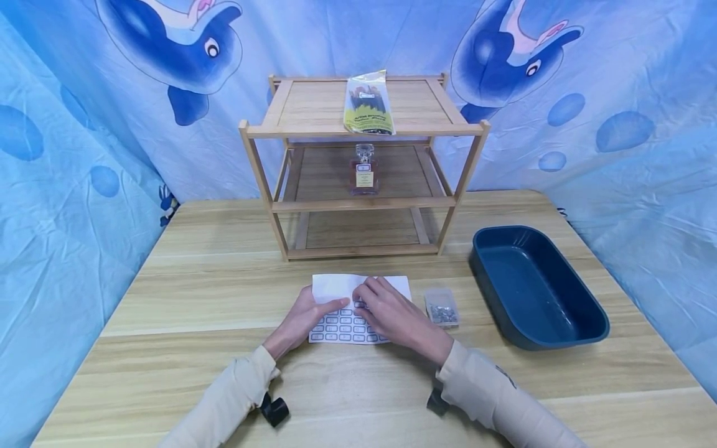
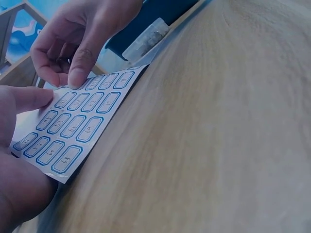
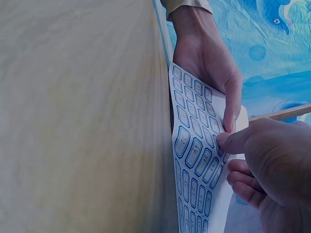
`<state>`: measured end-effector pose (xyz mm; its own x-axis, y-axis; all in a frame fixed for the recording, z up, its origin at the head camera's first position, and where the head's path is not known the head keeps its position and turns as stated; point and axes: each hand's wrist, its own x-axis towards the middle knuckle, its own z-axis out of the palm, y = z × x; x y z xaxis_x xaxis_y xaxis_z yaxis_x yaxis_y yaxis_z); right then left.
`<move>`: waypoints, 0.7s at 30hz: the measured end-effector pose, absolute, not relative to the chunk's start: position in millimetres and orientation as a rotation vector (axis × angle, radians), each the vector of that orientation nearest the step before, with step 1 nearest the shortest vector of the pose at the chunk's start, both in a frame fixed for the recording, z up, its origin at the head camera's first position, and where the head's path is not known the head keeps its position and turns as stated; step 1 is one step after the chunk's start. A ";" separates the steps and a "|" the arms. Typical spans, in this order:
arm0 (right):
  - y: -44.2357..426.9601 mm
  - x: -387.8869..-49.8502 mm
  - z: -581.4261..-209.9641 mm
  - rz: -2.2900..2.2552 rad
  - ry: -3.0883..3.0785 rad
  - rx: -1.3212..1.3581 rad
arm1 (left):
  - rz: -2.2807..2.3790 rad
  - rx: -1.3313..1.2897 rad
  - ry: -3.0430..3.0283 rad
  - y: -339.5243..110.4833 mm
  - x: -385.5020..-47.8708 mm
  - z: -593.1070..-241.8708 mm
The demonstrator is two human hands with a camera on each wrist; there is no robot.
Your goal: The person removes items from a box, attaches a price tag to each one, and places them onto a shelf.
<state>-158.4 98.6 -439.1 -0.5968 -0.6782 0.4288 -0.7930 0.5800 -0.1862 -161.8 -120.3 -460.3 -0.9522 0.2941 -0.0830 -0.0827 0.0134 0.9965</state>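
A white sheet of numbered, blue-bordered sticker labels point(image 1: 330, 336) is held just over the table, its upper part blank. My left hand point(image 1: 302, 315) grips its left side, thumb lying across the top face and the other fingers behind. From the right, my right hand point(image 1: 393, 316) reaches over the sheet with curled fingers. In the left wrist view, the right thumb point(image 2: 80, 73) and a fingertip pinch at a label in the upper rows. Whether that label has come off its backing is hidden by the fingers. A small clear box point(image 1: 442, 308) of metal bits stands beside the right hand.
A dark blue basin point(image 1: 538, 298) stands on the right of the wooden table point(image 1: 185, 280). Behind the sheet rises a wooden three-tier shelf point(image 1: 364, 254), with a labelled perfume bottle point(image 1: 364, 174) on its middle tier and an artist brush packet point(image 1: 368, 106) on top.
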 end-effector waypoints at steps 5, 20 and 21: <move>98.6 -157.8 -438.8 0.523 -2.500 1.204 | 2.029 0.204 2.031 -119.4 -161.1 -460.3; 99.9 -160.6 -440.8 0.579 -2.466 1.215 | 2.011 0.245 2.063 -118.3 -160.4 -459.2; 99.9 -160.8 -440.9 0.578 -2.463 1.216 | 2.012 0.244 2.061 -118.1 -160.4 -459.6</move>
